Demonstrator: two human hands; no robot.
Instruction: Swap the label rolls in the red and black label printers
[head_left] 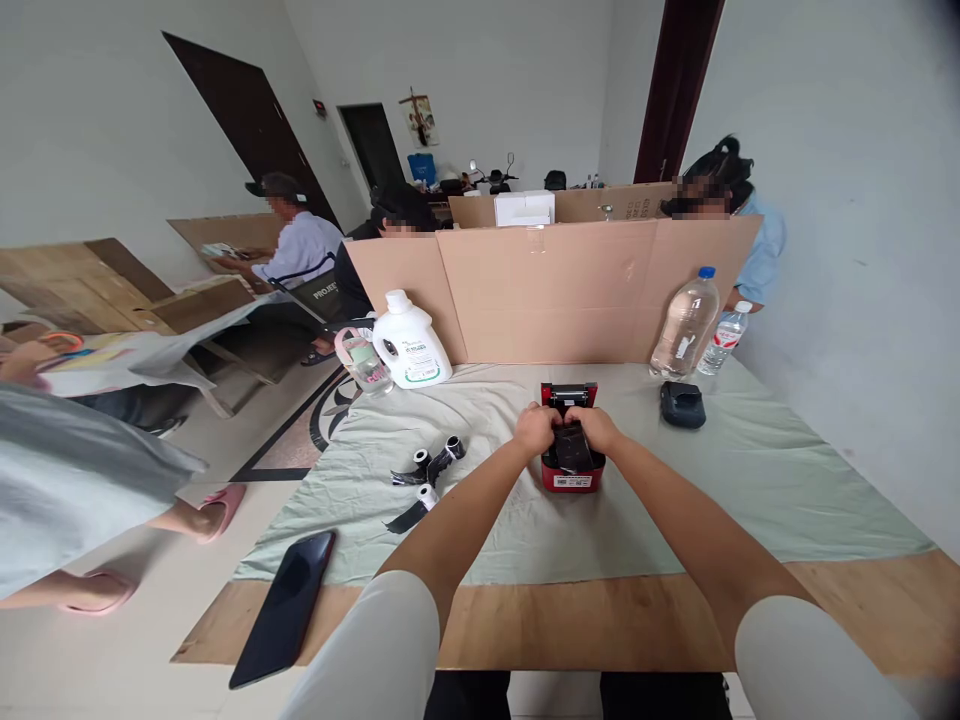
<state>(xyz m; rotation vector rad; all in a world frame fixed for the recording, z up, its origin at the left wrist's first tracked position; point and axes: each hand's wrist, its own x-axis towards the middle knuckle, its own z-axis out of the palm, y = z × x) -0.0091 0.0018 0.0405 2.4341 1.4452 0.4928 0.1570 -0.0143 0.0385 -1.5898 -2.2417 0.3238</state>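
Observation:
A small red-and-black printer [572,484] stands on the cloth in front of me, its lid [568,392] tipped up at the back. A dark, shiny strip [574,452] hangs over its open front. My left hand [535,430] is closed at the strip's upper left, and my right hand [598,428] is closed at its upper right. The fingertips nearly meet inside the opening and are partly hidden there. Left of the printer lie several small rolls [427,495] with black strips trailing off them.
A phone [283,608] lies at the front left edge. A white detergent jug [411,345] and a clear cup [369,368] stand at the back left. At the back right are two bottles [686,325] and a black case [682,405]. A cardboard screen [555,295] closes the far side; people sit beyond.

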